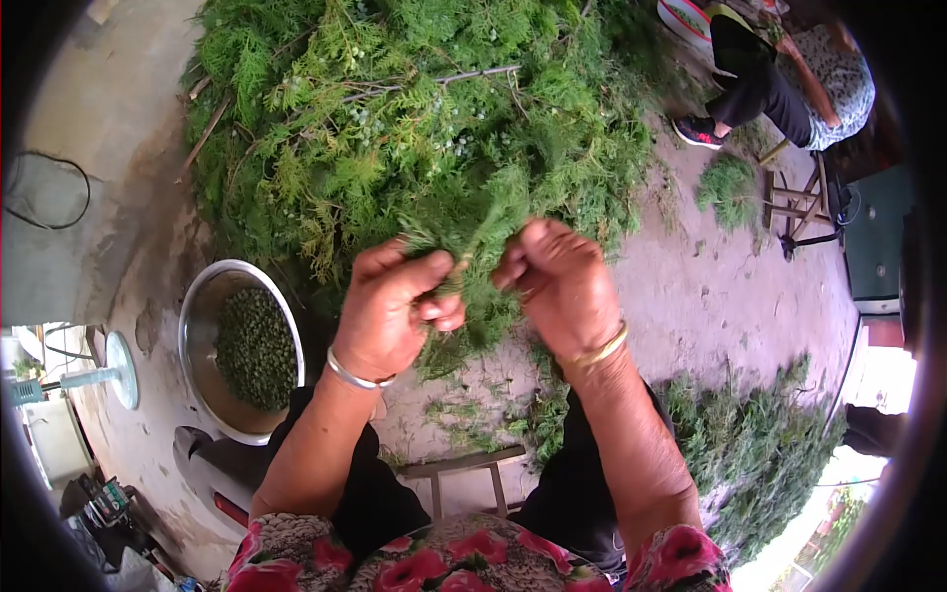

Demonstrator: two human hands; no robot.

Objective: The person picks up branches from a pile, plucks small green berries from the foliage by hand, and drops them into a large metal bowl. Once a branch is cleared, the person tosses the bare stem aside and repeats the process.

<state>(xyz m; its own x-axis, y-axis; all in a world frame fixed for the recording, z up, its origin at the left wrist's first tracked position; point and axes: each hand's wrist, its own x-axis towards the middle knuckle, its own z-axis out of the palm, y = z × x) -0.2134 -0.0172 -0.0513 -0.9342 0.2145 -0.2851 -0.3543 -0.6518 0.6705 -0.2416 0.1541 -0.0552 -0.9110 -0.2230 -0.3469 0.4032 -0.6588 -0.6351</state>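
Note:
My left hand (pixel 385 301) is closed round the stem of a green, scaly-leaved conifer sprig (pixel 483 232), whose feathery tip points up and away from me. Beside it, my right hand (pixel 567 286) has thumb and fingers pinched together at the sprig's right edge. Blur hides what those fingertips hold, if anything. Just beyond both hands rises a big heap of conifer branches (pixel 395 128) with small pale green cones among the foliage. To the left stands a metal basin (pixel 187 340) partly filled with small round green cones (pixel 256 345).
Another person (pixel 824 84) sits at the upper right, near a red-rimmed bowl (pixel 685 18). A wooden stool (pixel 799 202) stands there. Stripped greenery (pixel 750 454) lies on the floor at the lower right. A fan (pixel 120 370) is at the far left.

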